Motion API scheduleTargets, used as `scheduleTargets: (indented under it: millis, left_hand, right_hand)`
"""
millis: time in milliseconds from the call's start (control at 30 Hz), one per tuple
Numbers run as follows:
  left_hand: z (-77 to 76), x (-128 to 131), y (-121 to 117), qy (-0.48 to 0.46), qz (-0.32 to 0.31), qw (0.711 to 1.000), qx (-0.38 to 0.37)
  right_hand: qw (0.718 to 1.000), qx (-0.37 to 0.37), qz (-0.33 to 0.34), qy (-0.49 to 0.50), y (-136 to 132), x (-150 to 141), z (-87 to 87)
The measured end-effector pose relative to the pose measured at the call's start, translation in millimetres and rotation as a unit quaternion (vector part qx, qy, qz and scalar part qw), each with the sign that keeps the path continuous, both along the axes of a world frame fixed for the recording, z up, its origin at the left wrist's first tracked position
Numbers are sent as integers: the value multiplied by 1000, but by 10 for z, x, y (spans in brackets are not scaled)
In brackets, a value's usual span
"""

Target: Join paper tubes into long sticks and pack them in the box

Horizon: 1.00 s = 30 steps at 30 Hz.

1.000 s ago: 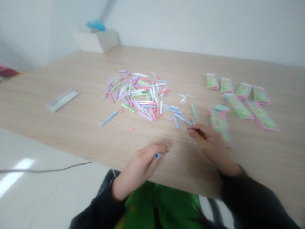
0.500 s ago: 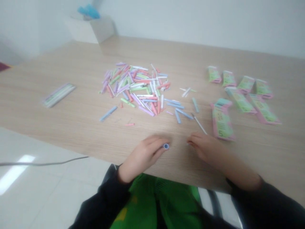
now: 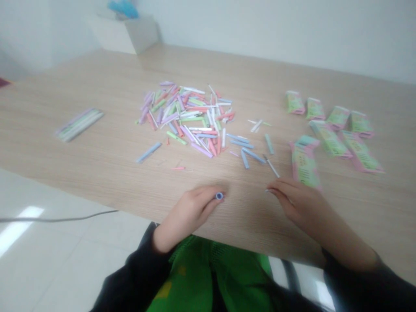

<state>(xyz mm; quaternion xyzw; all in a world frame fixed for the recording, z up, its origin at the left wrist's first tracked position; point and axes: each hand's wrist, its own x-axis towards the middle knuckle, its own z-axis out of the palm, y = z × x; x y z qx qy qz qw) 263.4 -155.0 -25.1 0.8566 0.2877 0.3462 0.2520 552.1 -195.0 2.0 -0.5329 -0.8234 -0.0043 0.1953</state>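
Note:
My left hand (image 3: pixel 191 208) is closed around a small blue tube (image 3: pixel 219 196), whose round open end faces me. Off to the right, my right hand (image 3: pixel 299 201) is pinched, palm side toward the table, and a tiny whitish tip (image 3: pixel 268 190) shows at its fingertips; what it is cannot be made out. Just beyond those fingers lies a thin white stick (image 3: pixel 273 167) with a dark end, its near end hidden by the hand. Several blue tubes (image 3: pixel 247 151) rest a little farther away, beside a large pile of pink, purple, green and white tubes and sticks (image 3: pixel 188 115).
A pink and green box (image 3: pixel 305 162) with an open flap lies beyond my right hand, partly covered by it. Several similar boxes (image 3: pixel 338 117) are behind it. To the left are a bundle of pale strips (image 3: pixel 79 125) and a lone blue tube (image 3: pixel 148 152). A white box (image 3: pixel 130 34) stands at the back.
My right hand has moved right, widening the gap between my hands. My left hand has shifted slightly left with the blue tube still in it. The view has turned a little.

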Motion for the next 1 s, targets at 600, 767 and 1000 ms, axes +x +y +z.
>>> scheduleTargets:
  millis: [600,767,1000]
  left_hand:
    - [14,112,34,54,-50,997,19]
    - [52,138,17,54,-64,996,16]
    - [120,133,8,-11,-77,996,-40]
  right_hand:
    - [993,23,115,25,-103,-631,537]
    - [991,14,132,5,-94,-659,529]
    - [986,-24,145,77,-44,-741,546]
